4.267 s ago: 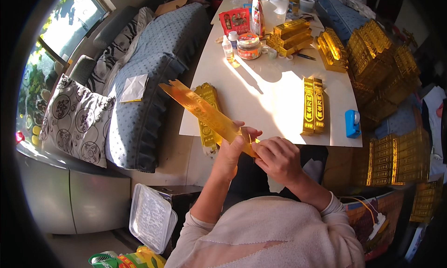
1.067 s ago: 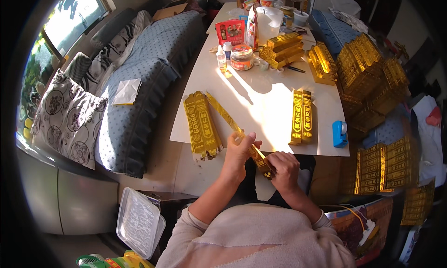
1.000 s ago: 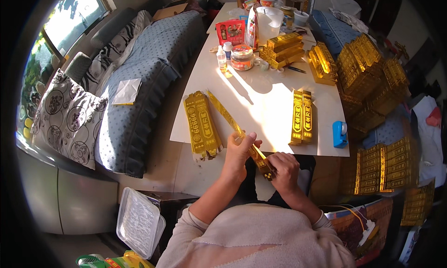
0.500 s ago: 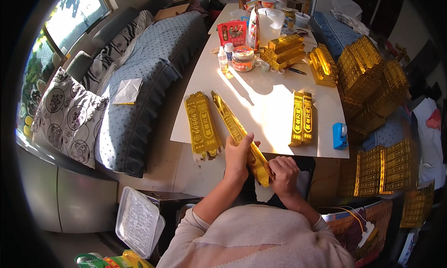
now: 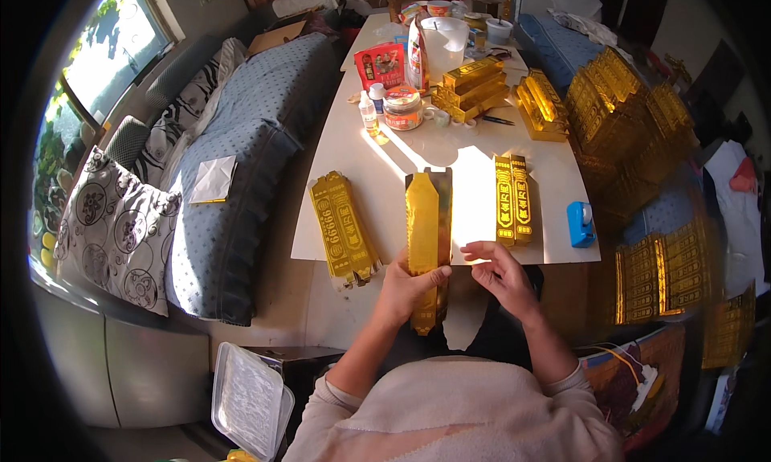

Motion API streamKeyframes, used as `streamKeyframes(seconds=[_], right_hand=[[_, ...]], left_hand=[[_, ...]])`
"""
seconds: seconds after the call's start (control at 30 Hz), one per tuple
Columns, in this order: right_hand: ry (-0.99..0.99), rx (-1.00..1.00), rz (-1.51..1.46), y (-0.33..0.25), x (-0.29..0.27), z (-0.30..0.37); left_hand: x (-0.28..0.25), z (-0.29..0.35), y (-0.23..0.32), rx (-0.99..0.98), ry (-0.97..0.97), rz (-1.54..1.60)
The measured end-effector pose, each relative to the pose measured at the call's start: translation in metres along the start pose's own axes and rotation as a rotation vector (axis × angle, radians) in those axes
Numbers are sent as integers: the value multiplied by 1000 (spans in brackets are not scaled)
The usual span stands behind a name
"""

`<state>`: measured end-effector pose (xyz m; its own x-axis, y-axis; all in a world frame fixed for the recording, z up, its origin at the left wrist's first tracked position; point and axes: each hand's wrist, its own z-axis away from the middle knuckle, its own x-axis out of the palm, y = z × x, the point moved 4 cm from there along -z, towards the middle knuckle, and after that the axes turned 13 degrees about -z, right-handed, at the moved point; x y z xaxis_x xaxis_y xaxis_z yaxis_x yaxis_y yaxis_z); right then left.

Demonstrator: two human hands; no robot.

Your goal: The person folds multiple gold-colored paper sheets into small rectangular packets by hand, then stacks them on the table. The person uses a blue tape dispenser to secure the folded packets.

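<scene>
My left hand (image 5: 404,292) grips a long gold paper box (image 5: 424,221) around its lower half, thumb lying across the front. The box stands almost straight up from me, a plain gold flap facing up. My right hand (image 5: 502,279) is beside it at the table's front edge, fingers apart and holding nothing. To the left lies a stack of flat printed gold paper blanks (image 5: 344,229), jutting past the table edge. Two narrow gold boxes (image 5: 512,198) lie side by side on the right, and a blue tape dispenser (image 5: 580,224) sits farther right.
On the white table (image 5: 385,185) stand a clear jar (image 5: 402,108), small bottles (image 5: 368,112), a red pouch (image 5: 379,66) and stacked gold boxes (image 5: 474,88). Many more gold boxes (image 5: 618,108) are piled on the right. A patterned blue sofa (image 5: 241,165) runs along the left.
The gold box has swung from a slant to nearly straight, its plain flap now showing. My right hand has let go of its lower end and opened.
</scene>
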<state>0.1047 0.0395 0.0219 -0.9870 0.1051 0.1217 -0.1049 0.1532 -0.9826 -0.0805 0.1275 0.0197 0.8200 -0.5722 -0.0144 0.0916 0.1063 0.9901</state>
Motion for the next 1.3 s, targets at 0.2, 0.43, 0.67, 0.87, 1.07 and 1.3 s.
streamKeyframes(seconds=[0.2,0.43,0.67,0.87,1.07,1.3], right_hand=[[77,-11,-422,-14,4,-45],[182,48,-382,-2,35,-33],[422,-207,-482,-42,-3,-43],[373,-85,-521,-19,-1,-48],[43,119,-837,9,66,-35],[-56,-43,-458,4,75,-31]], left_hand=[[23,18,-7,-40,-197,-62],[20,13,5,-57,-89,-101],[17,45,-47,-219,-292,-87],[-18,61,-62,-110,-566,-118],[-21,42,-31,-71,-537,51],[-16,42,-41,21,-224,-131]])
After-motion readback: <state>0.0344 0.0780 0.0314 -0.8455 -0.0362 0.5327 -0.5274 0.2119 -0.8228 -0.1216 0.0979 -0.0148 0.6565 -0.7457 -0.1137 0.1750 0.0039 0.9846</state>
